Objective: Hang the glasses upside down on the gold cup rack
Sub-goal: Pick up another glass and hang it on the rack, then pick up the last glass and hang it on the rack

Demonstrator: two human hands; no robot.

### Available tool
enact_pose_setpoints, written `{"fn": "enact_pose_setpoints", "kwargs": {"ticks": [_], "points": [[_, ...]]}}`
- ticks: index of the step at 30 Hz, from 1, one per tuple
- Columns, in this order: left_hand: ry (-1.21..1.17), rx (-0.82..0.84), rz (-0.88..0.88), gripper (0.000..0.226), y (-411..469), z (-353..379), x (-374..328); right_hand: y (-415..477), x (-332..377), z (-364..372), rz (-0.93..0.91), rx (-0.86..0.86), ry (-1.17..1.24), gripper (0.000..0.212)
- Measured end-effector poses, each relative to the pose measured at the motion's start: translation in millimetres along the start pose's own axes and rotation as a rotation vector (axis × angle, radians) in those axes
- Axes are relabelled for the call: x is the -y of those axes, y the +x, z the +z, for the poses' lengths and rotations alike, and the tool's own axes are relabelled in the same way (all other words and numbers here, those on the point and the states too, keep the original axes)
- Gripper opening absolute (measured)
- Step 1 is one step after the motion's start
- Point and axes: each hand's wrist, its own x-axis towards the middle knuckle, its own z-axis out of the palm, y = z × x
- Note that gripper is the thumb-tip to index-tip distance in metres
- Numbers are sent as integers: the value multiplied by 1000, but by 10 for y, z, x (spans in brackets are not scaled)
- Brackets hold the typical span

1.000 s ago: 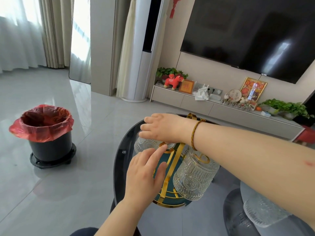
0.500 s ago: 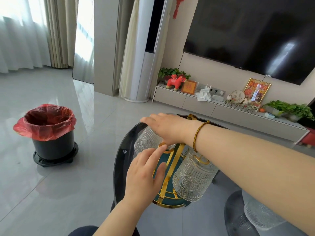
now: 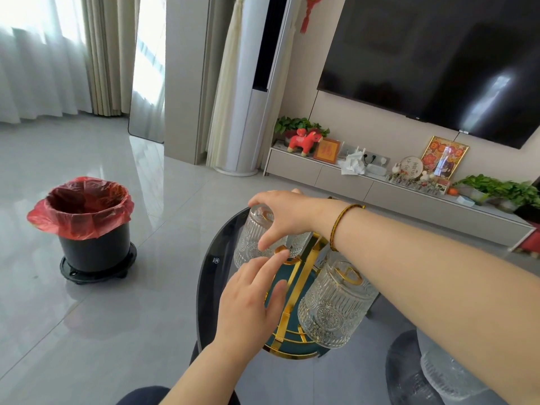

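Observation:
The gold cup rack (image 3: 295, 290) stands on a round teal base with a gold rim on the dark glass table (image 3: 210, 276). My right hand (image 3: 280, 213) grips an embossed clear glass (image 3: 251, 241) from above, upside down over a far-left gold prong. My left hand (image 3: 248, 302) hovers with fingers apart, its index fingertip touching a gold prong tip near the rack's middle. Another upside-down glass (image 3: 333, 305) hangs on a right-hand prong. A further glass (image 3: 301, 242) shows partly behind my right hand. A glass vessel (image 3: 447, 372) stands at the lower right.
A black bin with a red liner (image 3: 87, 229) stands on the grey tiled floor to the left. A low TV cabinet (image 3: 380, 188) with plants and ornaments runs along the far wall under a large dark screen. The table's left edge curves close to my left hand.
My right hand has gone from lying flat over the glass to gripping it with bent fingers, and the glass sits higher. My left index finger has reached forward to a prong tip.

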Motion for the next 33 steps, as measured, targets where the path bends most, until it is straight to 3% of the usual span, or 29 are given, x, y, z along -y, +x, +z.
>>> {"fn": "enact_pose_setpoints", "kwargs": {"ticks": [12, 17, 22, 27, 33], "points": [[2, -3, 7, 37, -3, -1, -20, -47, -13, 5, 28, -61, -62, 86], [-21, -15, -11, 44, -52, -19, -111, -304, -27, -165, -6, -165, 81, 71], [-55, -94, 95, 27, -96, 27, -333, -877, -164, -261, 24, -435, 371, 34], [40, -54, 315, 27, -21, 195, -661, -1718, -401, -6, 98, -696, 679, 22], [218, 153, 181, 47, 72, 362, -857, -2617, -679, 846, 427, -1307, 1041, 26]]}}
